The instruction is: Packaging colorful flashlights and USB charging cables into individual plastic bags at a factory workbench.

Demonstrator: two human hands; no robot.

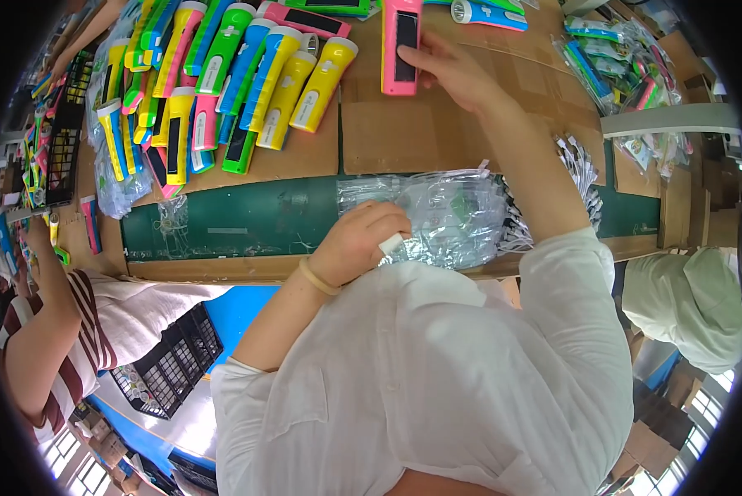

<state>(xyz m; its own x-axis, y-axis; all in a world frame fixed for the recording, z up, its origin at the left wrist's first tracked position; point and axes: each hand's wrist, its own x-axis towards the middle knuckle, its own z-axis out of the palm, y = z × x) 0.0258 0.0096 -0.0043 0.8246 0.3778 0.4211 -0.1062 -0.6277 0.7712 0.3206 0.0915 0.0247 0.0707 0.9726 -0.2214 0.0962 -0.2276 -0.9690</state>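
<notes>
My right hand (456,73) reaches to the far middle of the bench. Its thumb lies on the dark panel of a pink flashlight (400,78), and the fingers are behind it. Close to my body, my left hand (356,246) is closed, with a small white piece (391,244) at its fingertips; its kind is not clear. That hand rests at the left side of a stack of clear plastic bags (453,211). Several yellow, green, blue and pink flashlights (324,87) lie piled at the far left. White cables (582,169) lie in a bundle near my right forearm.
Brown cardboard (470,132) covers the far bench, with a green strip (247,219) nearer me. A blue flashlight (495,15) lies at the far edge. Bagged goods (619,62) sit at far right beside a grey bar (668,121). Another person's arm (44,331) is at left.
</notes>
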